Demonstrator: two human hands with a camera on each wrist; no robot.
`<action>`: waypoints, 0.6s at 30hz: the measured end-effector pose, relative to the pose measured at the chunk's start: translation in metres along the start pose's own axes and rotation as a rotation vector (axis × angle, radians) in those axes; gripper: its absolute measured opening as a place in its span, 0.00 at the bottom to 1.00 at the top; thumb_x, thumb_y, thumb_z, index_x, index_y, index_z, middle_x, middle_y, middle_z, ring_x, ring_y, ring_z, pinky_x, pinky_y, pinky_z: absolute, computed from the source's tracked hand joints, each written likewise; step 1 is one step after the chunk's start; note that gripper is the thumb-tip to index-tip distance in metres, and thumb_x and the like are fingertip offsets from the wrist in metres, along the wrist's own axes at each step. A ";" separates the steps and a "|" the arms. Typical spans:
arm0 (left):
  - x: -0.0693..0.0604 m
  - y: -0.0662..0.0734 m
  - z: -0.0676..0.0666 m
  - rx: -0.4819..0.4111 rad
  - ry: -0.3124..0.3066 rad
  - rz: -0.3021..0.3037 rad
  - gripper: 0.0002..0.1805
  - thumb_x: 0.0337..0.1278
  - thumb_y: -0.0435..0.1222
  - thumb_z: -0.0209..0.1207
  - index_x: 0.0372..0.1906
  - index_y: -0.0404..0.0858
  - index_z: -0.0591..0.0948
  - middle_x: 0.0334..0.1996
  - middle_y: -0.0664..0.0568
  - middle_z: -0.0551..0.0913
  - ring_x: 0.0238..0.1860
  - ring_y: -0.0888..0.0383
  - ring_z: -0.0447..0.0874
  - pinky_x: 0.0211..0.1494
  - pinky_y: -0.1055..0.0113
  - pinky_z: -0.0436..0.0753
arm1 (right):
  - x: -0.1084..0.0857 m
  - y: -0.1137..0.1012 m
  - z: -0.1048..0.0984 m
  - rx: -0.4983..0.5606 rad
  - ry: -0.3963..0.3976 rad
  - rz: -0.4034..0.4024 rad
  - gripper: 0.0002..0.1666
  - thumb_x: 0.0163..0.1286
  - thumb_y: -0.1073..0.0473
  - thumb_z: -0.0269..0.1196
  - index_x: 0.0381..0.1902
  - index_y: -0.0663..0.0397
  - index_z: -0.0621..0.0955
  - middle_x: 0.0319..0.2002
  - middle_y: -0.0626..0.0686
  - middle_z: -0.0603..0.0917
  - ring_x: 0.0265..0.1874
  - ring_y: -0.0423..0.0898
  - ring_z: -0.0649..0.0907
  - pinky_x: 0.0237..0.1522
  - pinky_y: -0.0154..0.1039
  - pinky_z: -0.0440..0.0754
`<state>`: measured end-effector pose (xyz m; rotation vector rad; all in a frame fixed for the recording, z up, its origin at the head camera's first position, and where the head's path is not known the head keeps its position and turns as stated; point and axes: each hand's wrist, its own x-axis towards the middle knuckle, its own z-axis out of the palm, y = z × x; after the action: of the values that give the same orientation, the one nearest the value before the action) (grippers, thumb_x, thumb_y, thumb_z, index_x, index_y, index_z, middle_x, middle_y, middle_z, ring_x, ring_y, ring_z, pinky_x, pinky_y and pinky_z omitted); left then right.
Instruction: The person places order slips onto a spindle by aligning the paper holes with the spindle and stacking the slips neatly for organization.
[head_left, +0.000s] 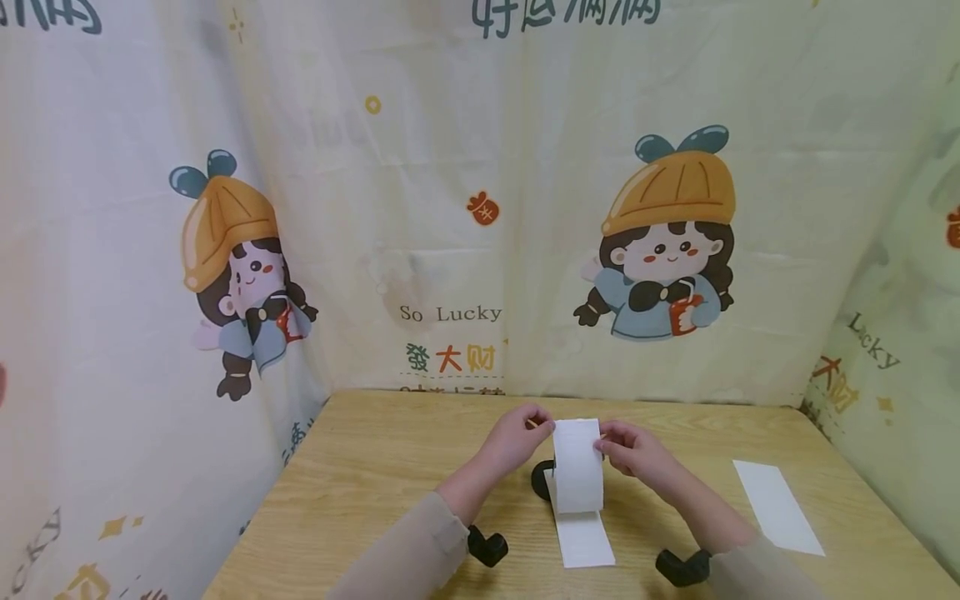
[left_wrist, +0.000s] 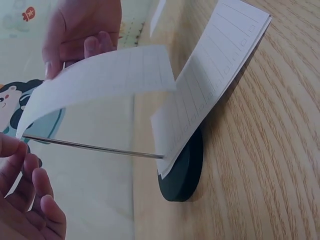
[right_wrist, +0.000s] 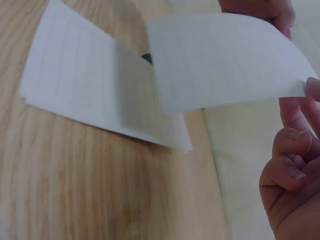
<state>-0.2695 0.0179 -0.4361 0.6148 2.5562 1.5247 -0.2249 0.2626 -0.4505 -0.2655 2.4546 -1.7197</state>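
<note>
A metal spike point(left_wrist: 95, 146) rises from a round black base point(left_wrist: 182, 180) on the table. Several lined paper slips point(left_wrist: 210, 75) with small checkboxes lie around its foot, partly over the base. Above them, a single white slip point(head_left: 578, 467) curves down from the spike's tip. My left hand point(head_left: 513, 442) pinches this slip's upper left corner, right beside the tip. At the opposite upper edge, my right hand point(head_left: 637, 450) pinches the slip between thumb and fingers. Whether the tip has gone through the paper cannot be made out.
To the right on the wooden table point(head_left: 375, 467) lies a separate white sheet point(head_left: 780, 508). A printed curtain point(head_left: 540, 250) hangs along the table's back and sides. Black wrist mounts point(head_left: 487, 546) sit under both forearms.
</note>
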 end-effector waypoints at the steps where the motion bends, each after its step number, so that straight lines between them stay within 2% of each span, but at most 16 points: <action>1: 0.000 0.001 0.000 0.002 0.001 0.003 0.07 0.68 0.46 0.59 0.39 0.49 0.81 0.36 0.61 0.80 0.38 0.60 0.75 0.37 0.63 0.76 | -0.001 0.001 0.000 -0.004 -0.008 -0.002 0.21 0.73 0.54 0.61 0.57 0.62 0.75 0.32 0.56 0.74 0.27 0.47 0.72 0.28 0.37 0.73; 4: -0.001 0.002 -0.001 0.010 0.002 -0.002 0.06 0.68 0.46 0.60 0.38 0.49 0.82 0.36 0.61 0.80 0.38 0.60 0.75 0.37 0.63 0.76 | -0.005 0.006 -0.001 -0.031 -0.041 -0.026 0.19 0.73 0.55 0.62 0.53 0.64 0.77 0.25 0.52 0.71 0.22 0.44 0.69 0.23 0.34 0.69; 8: -0.002 0.002 -0.001 0.023 0.004 -0.006 0.06 0.68 0.46 0.60 0.38 0.49 0.82 0.36 0.61 0.80 0.37 0.60 0.75 0.37 0.64 0.76 | -0.011 0.013 -0.001 -0.053 -0.073 -0.016 0.15 0.72 0.55 0.62 0.46 0.64 0.79 0.20 0.48 0.69 0.19 0.42 0.68 0.22 0.33 0.67; 18: -0.002 0.003 0.000 0.032 0.008 -0.007 0.06 0.69 0.45 0.59 0.39 0.49 0.82 0.35 0.61 0.80 0.37 0.61 0.76 0.37 0.64 0.76 | -0.026 0.024 -0.003 -0.113 -0.143 0.002 0.13 0.73 0.54 0.61 0.42 0.61 0.80 0.18 0.45 0.69 0.17 0.38 0.67 0.19 0.31 0.64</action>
<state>-0.2672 0.0187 -0.4342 0.6041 2.5906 1.4895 -0.2019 0.2788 -0.4719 -0.3834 2.4493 -1.5074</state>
